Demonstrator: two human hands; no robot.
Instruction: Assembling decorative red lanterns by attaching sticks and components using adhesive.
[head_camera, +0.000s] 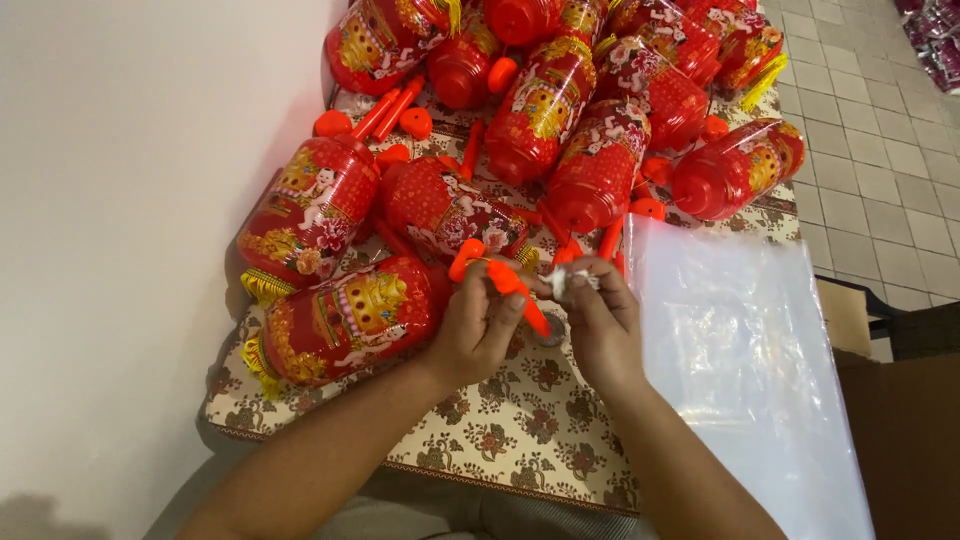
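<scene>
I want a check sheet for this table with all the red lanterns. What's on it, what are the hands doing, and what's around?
Surface: small table with a flowery cloth, set against a white wall.
Job's things: orange stick gripped in the left hand; a small white piece pinched by the right hand.
Clutter: many red lanterns lying on their sides, loose orange sticks and caps between them, clear plastic bags at the right edge.
Grippers: both hands meet over the table's front, fingers closed on their pieces.
Cables: nothing seen.
Surroundings: grey tiled floor on the right, a dark chair beside the table.
</scene>
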